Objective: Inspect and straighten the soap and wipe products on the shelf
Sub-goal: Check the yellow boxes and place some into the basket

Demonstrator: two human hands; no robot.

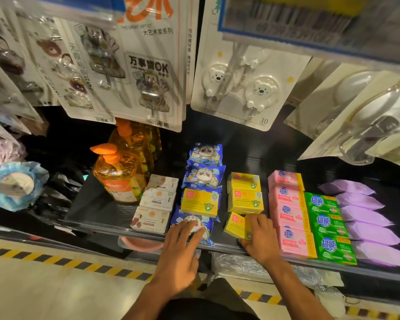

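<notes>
My left fingers [191, 229] lie straight and a little spread, flat on top of the front panda wipe pack [183, 218]. They press it rather than grip it, and the left hand [179, 252] reaches in over the front lip of the shelf [95, 209]. My right fingers [256, 221] are curled over the near end of the front yellow soap box [234, 225], with the thumb at its lower corner. So the right hand [260, 239] grips that box, which sits skewed at the shelf's front edge.

The wipe pack's blue wrapper shows a cartoon panda; I can read no text on it. Two more panda wipe packs [204, 175] line up behind it, and a stray yellow box [200, 203] lies across that row, just beyond my left fingertips. The gripped box carries a red square. The stacked yellow boxes [245, 200] directly behind it show "35" and a green shield with a white cross; the smaller print is too blurred to read.

Just right of my right hand runs a row of pink soap boxes [290, 237], and beside them green soap boxes [330, 245], both marked 超能. Purple packs [370, 232] fill the far right. Left of the wipes stand white soap boxes [151, 219] whose script I cannot read, then an orange-capped bottle [118, 179] of yellow liquid. Above hang a hook card [148, 68] reading 万事皆OK and a bear hook card [240, 88] marked 3.0.
</notes>
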